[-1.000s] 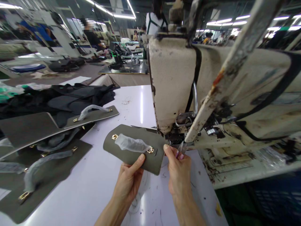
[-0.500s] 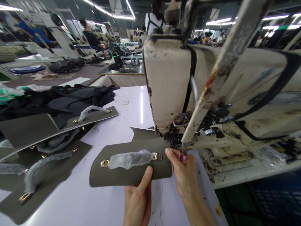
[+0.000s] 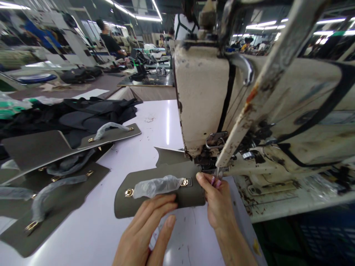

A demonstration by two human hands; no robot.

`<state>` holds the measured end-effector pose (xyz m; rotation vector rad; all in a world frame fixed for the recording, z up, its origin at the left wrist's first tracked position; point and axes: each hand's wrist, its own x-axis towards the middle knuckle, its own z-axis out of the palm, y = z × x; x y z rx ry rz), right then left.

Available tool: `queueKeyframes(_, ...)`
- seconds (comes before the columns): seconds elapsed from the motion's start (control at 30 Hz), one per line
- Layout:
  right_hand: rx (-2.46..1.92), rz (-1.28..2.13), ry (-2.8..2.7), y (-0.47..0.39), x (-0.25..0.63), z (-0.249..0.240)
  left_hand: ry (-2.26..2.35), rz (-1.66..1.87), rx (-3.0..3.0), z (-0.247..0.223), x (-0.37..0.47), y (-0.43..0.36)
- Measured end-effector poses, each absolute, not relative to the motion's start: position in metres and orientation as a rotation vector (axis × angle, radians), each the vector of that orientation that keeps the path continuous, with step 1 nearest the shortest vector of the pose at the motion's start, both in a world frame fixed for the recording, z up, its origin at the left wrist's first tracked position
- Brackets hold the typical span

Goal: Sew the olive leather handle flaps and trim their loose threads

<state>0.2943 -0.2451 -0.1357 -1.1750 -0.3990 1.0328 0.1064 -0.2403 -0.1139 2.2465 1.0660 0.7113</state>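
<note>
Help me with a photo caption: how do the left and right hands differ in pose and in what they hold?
The left hand is open, its fingers extended over the olive-grey panel; the right hand is curled at the panel's right end.
The right hand holds pink-handled snips; the left hand shows no tool.
Both hands are bare.

Left hand on near edge of olive panel with wrapped handle; right hand at panel's right end, holding pink-handled snips, beside sewing machine.
</note>
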Motion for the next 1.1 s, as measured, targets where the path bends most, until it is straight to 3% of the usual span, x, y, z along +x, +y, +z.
queueKeyframes(0.2, -1.218, 1.053, -0.427, -0.248, 0.299, -0.131, 1.021, 0.645, 2.749, -0.107, 0.146, -0.181)
queueKeyframes(0.4, -1.34, 1.047, -0.529, -0.259, 0.305, -0.129, 0.871, 0.429, 2.812, -0.086, 0.161, -0.161)
queueKeyframes(1.1, -1.277, 1.122, -0.538, -0.262, 0.309, -0.123, 0.9, 0.376, 2.816, -0.075, 0.172, -0.152)
